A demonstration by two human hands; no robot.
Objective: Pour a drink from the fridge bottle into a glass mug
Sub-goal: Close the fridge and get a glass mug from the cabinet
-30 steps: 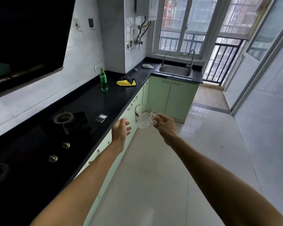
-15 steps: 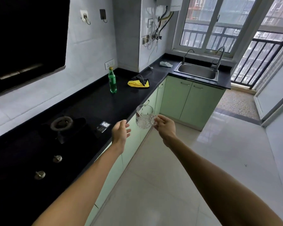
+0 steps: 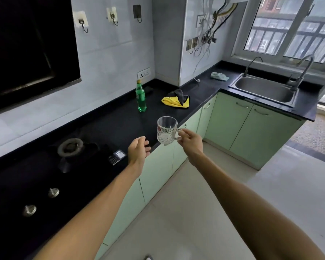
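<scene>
Over the counter (image 3: 111, 124) edge the left hand (image 3: 139, 150) hung relaxed, holding nothing. The bottle (image 3: 140, 96) stood capped and upright, farther back on the counter. The empty mug (image 3: 166, 131) was in the air, pinched by its handle in the right hand (image 3: 190, 141). So light a pinch could let it swing, clip the edge and shatter.

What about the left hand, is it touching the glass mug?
Apart. The head view shows a strip of dark countertop between the left hand and the glass mug, which the right hand alone holds by its handle.
</scene>
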